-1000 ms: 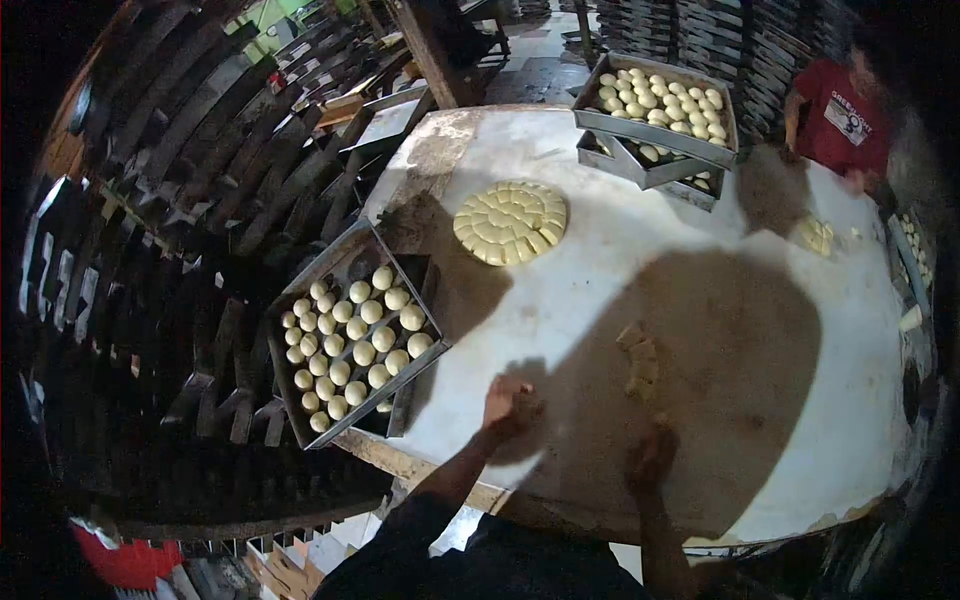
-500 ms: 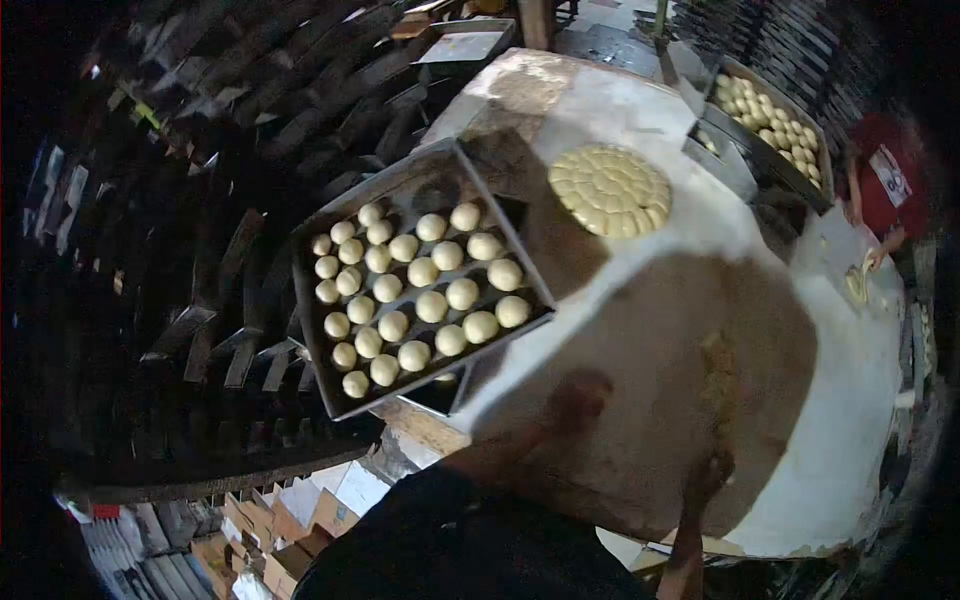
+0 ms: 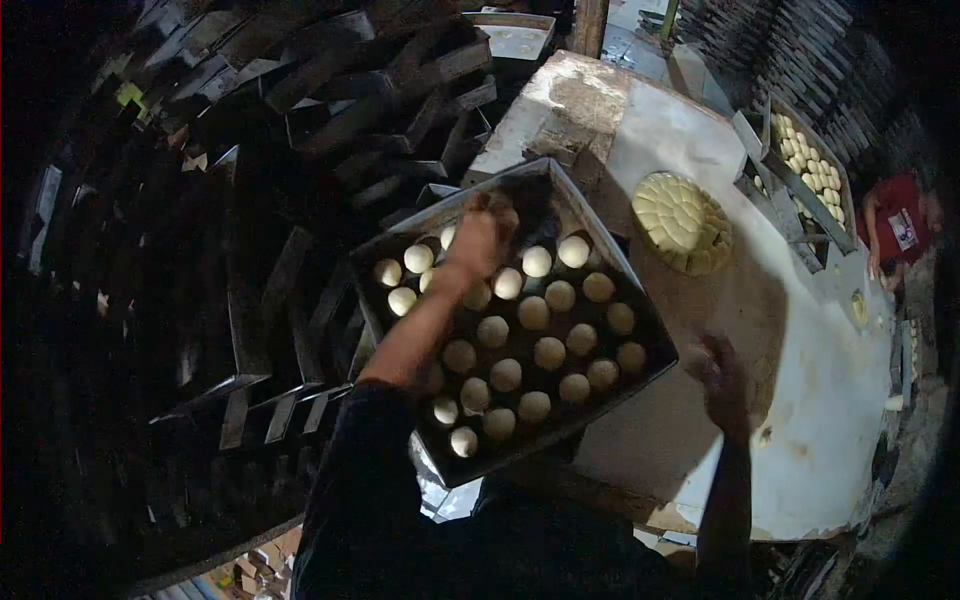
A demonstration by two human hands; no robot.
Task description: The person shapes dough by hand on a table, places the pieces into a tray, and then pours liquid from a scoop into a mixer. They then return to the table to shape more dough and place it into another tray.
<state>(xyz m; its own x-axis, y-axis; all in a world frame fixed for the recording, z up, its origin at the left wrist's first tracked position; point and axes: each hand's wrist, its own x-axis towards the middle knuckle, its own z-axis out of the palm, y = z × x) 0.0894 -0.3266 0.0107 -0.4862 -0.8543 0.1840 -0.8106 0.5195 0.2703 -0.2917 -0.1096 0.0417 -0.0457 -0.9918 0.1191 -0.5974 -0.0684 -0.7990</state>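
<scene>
Dough balls (image 3: 533, 313) are seen in rows in the metal tray (image 3: 640, 288) at the table's (image 3: 830, 440) left edge. The left hand (image 3: 481, 237), which worked at the table a second ago, has been moved over the tray's far rows, fingers curled down; whether a ball is gripped cannot be told. The right hand (image 3: 718, 372) is held open above the table, empty. Filling of the tray appears to be underway. A cut dough round (image 3: 682, 221) lies beyond.
</scene>
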